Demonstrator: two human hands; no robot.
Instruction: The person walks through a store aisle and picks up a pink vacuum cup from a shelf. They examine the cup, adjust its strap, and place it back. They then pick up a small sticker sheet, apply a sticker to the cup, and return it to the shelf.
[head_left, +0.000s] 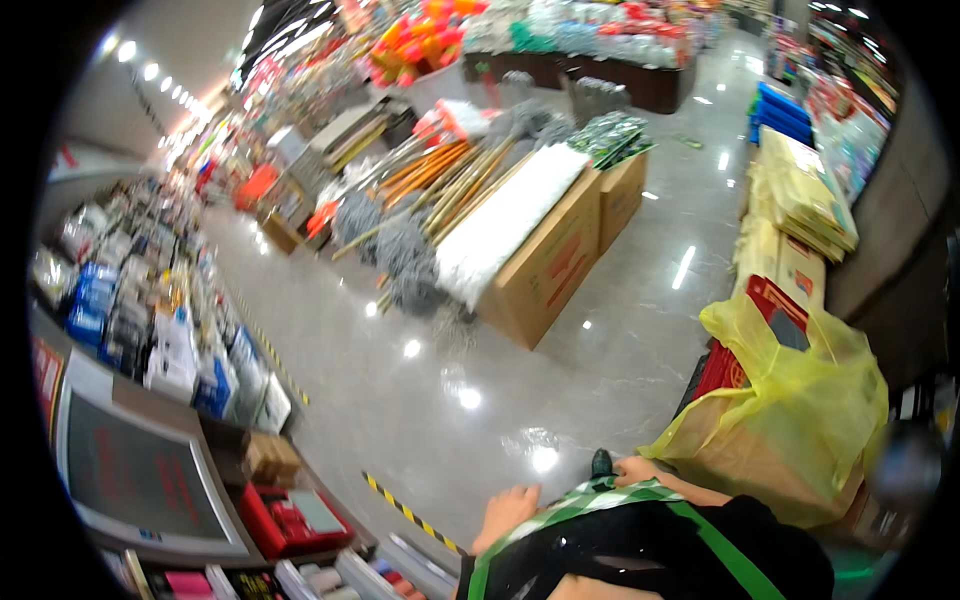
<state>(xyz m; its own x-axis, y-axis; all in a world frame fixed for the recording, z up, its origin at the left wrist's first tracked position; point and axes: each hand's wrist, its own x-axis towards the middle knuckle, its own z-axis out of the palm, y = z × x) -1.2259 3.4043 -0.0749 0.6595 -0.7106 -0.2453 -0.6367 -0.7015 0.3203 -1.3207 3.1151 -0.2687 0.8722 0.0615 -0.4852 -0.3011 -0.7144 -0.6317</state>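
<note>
My left hand (511, 513) hangs beside the green-and-white checked apron (570, 511), with its fingers curled and nothing visible in them. On the apron's other side, my right hand (636, 472) is low near its edge; whether it pinches the cloth is unclear. A yellow translucent plastic bag (814, 390) drapes over a cardboard box (739, 450) just to the right of that hand. Red packages (724, 367) show behind the bag. The toe of one dark shoe (601, 463) shows on the glossy grey floor (495, 390) between my hands.
Ahead, long cardboard boxes (551, 259) bear a white covering (510, 217), beside grey mops (405, 255) with wooden handles. Cream packs (802, 187) line the right side. On the left are packaged goods (172, 330), a grey-framed screen or panel (139, 469) and a red case (289, 521).
</note>
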